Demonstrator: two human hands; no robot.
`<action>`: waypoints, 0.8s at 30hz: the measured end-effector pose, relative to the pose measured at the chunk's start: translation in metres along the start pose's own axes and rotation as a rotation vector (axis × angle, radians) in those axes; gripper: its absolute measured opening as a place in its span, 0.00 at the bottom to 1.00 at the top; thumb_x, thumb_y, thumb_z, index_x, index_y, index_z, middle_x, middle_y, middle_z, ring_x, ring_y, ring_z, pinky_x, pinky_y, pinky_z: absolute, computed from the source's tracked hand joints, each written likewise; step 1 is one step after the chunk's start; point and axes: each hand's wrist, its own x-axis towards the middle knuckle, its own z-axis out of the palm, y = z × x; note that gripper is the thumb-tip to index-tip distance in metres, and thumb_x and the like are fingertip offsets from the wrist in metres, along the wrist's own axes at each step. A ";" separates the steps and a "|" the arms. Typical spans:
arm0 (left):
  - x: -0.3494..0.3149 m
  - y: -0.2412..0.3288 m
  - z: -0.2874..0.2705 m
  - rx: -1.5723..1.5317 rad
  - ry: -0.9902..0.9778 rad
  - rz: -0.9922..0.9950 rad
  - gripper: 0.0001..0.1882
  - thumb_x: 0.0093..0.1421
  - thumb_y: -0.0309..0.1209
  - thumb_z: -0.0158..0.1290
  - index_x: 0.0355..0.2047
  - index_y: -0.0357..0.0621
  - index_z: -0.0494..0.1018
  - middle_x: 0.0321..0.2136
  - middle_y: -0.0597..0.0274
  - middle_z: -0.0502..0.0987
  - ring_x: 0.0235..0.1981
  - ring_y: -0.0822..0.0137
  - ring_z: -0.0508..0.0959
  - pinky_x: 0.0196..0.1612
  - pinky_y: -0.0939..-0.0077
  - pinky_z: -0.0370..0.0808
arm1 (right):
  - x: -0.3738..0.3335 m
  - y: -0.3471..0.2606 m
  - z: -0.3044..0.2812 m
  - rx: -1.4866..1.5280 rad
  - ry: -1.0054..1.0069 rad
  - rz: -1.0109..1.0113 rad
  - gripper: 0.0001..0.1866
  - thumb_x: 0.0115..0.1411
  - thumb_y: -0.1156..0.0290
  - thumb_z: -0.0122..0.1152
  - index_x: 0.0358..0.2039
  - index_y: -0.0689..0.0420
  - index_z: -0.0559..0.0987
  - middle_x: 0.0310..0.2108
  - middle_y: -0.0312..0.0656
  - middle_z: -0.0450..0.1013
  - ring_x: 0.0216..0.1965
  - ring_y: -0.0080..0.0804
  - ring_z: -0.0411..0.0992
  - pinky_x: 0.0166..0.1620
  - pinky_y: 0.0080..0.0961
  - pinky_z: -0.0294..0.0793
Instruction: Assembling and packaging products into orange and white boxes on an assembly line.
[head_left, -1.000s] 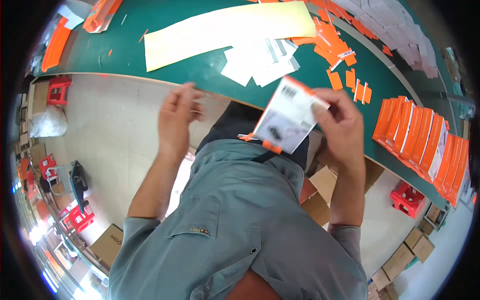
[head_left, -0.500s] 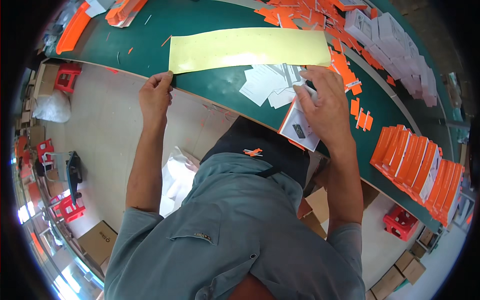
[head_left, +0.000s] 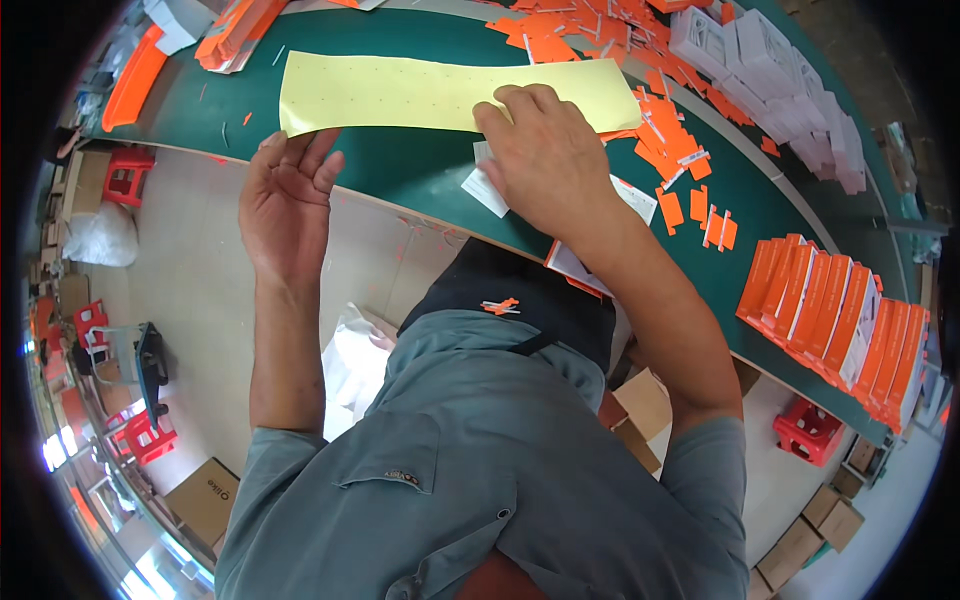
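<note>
A long pale yellow strip (head_left: 390, 90), marked with rows of tiny dots, stretches above the near part of the green table. My left hand (head_left: 290, 185) holds its lower left corner, palm turned up, thumb at the corner and the other fingers partly behind the sheet. Over the strip's lower edge, right of its middle, reaches my right hand (head_left: 550, 150). Its bent fingers overlap the strip, while the thumb stands apart from them. Beneath that hand lie white printed papers (head_left: 484, 190). A white box with orange edges (head_left: 575, 268), mostly covered by my right forearm, sits at the table edge.
Flat orange pieces (head_left: 665, 135) are scattered over the green table (head_left: 400, 165). Orange boxes (head_left: 830, 310) stand in a row at the right, and white boxes (head_left: 770, 65) are piled at the far right. An orange tray (head_left: 135, 80) lies far left. Red stools (head_left: 808, 430) stand below.
My right hand has left the white box and moved up and left onto the yellow strip. The strip has shifted left with my left hand, which has turned its palm up.
</note>
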 end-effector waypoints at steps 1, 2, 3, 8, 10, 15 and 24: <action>0.000 0.001 0.001 0.000 -0.003 0.002 0.14 0.79 0.35 0.51 0.55 0.39 0.77 0.56 0.46 0.83 0.60 0.52 0.84 0.53 0.63 0.87 | 0.004 0.001 0.002 -0.043 -0.028 -0.015 0.13 0.60 0.69 0.72 0.46 0.55 0.84 0.47 0.44 0.81 0.51 0.45 0.79 0.51 0.39 0.81; 0.000 0.001 0.002 -0.009 -0.018 -0.009 0.15 0.79 0.36 0.51 0.56 0.39 0.77 0.56 0.45 0.83 0.59 0.52 0.84 0.53 0.63 0.86 | 0.005 0.004 0.003 -0.045 -0.025 -0.014 0.13 0.60 0.69 0.72 0.46 0.55 0.84 0.47 0.44 0.81 0.51 0.45 0.79 0.51 0.39 0.81; 0.000 0.002 0.003 -0.018 -0.033 -0.020 0.16 0.80 0.37 0.51 0.57 0.38 0.77 0.55 0.45 0.83 0.58 0.52 0.84 0.53 0.62 0.86 | 0.006 0.009 0.004 -0.068 0.024 -0.024 0.11 0.60 0.70 0.70 0.43 0.54 0.84 0.44 0.41 0.79 0.47 0.42 0.78 0.47 0.38 0.80; -0.024 -0.024 0.022 -0.115 -0.150 -0.081 0.20 0.81 0.41 0.50 0.61 0.37 0.76 0.54 0.45 0.83 0.55 0.54 0.85 0.52 0.63 0.86 | 0.008 0.008 -0.001 -0.114 0.258 -0.095 0.04 0.58 0.72 0.67 0.35 0.53 0.81 0.33 0.35 0.73 0.35 0.34 0.75 0.36 0.33 0.75; -0.043 -0.046 0.052 0.010 -0.094 -0.221 0.24 0.80 0.44 0.53 0.60 0.32 0.77 0.50 0.49 0.85 0.49 0.59 0.86 0.47 0.68 0.86 | 0.007 0.003 -0.002 -0.114 0.327 -0.122 0.04 0.58 0.72 0.66 0.33 0.52 0.80 0.31 0.34 0.71 0.32 0.33 0.74 0.34 0.32 0.74; -0.022 -0.075 0.063 0.128 -0.024 -0.406 0.22 0.77 0.40 0.59 0.54 0.27 0.80 0.44 0.52 0.85 0.43 0.63 0.86 0.44 0.71 0.85 | 0.001 -0.001 -0.002 -0.060 0.279 -0.171 0.06 0.58 0.72 0.66 0.37 0.52 0.82 0.33 0.35 0.72 0.33 0.32 0.75 0.35 0.31 0.74; -0.012 -0.088 0.059 0.250 0.029 -0.357 0.14 0.72 0.30 0.64 0.49 0.30 0.83 0.37 0.58 0.85 0.36 0.69 0.84 0.42 0.73 0.83 | 0.008 0.009 -0.004 0.345 0.259 -0.110 0.12 0.58 0.71 0.74 0.43 0.55 0.85 0.40 0.38 0.79 0.41 0.41 0.79 0.43 0.37 0.80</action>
